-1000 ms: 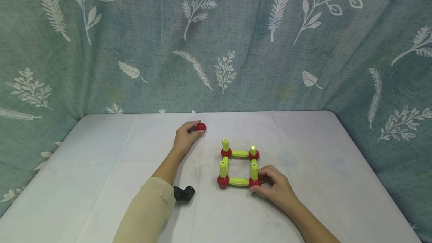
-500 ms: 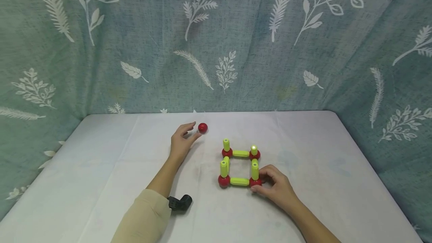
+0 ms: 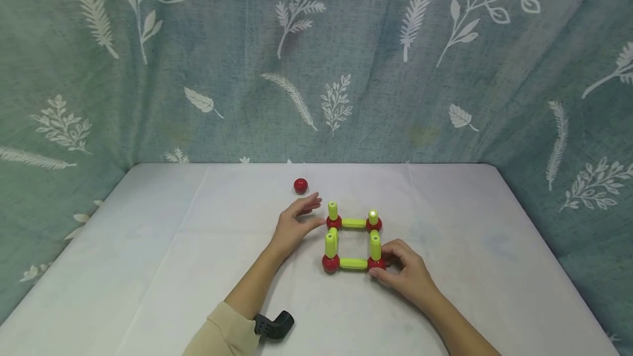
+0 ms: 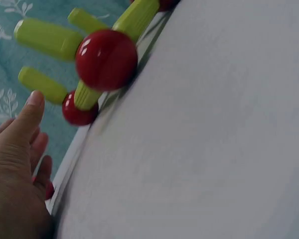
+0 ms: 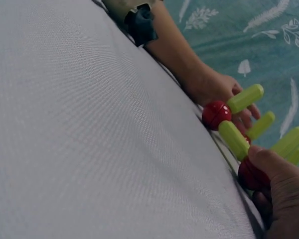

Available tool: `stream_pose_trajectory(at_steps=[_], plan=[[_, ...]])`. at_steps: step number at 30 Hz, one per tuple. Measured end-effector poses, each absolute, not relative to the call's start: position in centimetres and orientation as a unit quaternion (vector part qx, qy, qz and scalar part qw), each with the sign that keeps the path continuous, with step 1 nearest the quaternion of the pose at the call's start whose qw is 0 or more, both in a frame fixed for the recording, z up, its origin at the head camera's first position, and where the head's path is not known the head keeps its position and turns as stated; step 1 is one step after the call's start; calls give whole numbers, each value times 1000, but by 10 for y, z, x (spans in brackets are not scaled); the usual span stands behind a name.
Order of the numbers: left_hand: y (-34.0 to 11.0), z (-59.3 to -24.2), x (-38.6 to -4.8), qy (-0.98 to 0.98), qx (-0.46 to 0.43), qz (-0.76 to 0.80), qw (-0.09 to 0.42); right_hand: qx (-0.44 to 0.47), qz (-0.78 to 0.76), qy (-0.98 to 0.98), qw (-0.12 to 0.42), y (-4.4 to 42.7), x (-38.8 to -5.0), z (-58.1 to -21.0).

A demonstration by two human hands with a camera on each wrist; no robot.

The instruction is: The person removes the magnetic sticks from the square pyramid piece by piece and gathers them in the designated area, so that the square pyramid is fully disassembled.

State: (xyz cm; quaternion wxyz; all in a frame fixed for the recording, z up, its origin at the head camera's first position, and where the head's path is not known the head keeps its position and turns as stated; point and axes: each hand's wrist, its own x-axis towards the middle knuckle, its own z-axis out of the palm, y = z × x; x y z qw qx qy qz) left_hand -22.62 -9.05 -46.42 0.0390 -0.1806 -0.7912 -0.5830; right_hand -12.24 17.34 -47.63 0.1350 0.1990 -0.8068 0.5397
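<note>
The right grip (image 3: 403, 271) pinches the corner ball (image 3: 377, 263) of a square frame (image 3: 353, 263), at the corner between four and five o'clock. The frame stands on the white-covered counter (image 3: 470, 290), built of lime sticks (image 3: 354, 223) and red balls, with one more stick rising upright from each corner. Over at nine o'clock of it the left grip (image 3: 294, 229) is wide, holding nothing, its thumb just beside the far left ball (image 3: 333, 222); I can't tell whether they touch. A loose ball (image 3: 300, 185), red too, sits at twelve o'clock from that grip, near its fingers. Toward seven o'clock I see a black gadget (image 3: 274, 324) by a beige sleeve (image 3: 222, 331), and at twelve a leafy curtain (image 3: 376, 125)
</note>
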Motion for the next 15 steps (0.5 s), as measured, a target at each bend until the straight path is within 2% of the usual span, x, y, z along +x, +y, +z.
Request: stream_pose_trajectory(at_steps=[3,6,15], plan=[[-83,-465,-217,-793,-178,-583,-6,194,538,-811,125,171,-123,-477],[-77,-465,-207,-793,-164,-586,-24,200,534,-813,120,168,-123,-474],[-67,-467,-204,-786,-187,-588,49,218,523,-816,114,166,-115,-445]])
